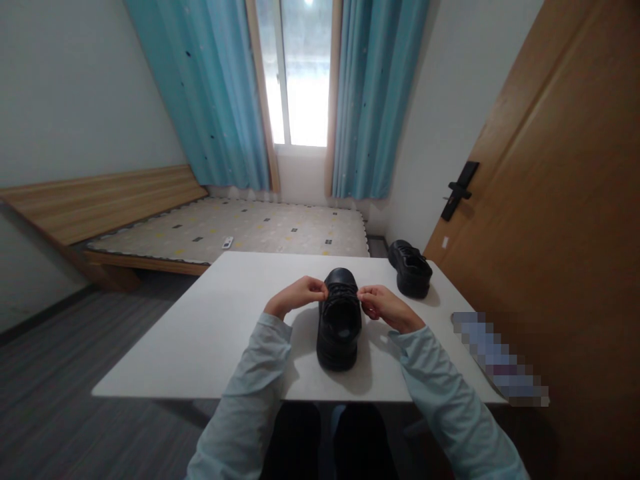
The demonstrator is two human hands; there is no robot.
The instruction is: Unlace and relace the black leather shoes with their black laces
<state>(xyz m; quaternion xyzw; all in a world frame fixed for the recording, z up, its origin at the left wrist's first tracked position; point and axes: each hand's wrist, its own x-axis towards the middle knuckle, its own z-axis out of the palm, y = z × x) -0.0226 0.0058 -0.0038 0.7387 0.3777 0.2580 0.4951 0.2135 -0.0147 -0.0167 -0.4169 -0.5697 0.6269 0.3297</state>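
A wooden door fills the right side of the frame, a dark handle on its left part. The white surface spreads across the lower middle. Blue curtains hang at the upper left and upper centre, and beyond the surface a bed with a patterned mattress stretches left, its wooden headboard at the left edge. A bright window stands between the curtains at top centre. Pale blue-green sleeves come up from the bottom edge, on either side of dark trouser legs.

The black shoe sits upright on the surface, below the centre of the frame, toe pointing up the picture and opening toward the bottom. A second black shoe stands near the surface's upper right corner, apart from the first. The left hand is pinched narrow, holding the laces at the shoe's left side; the right hand likewise grips them at its right side, fingers curled. A small white device lies on the mattress, left of centre.
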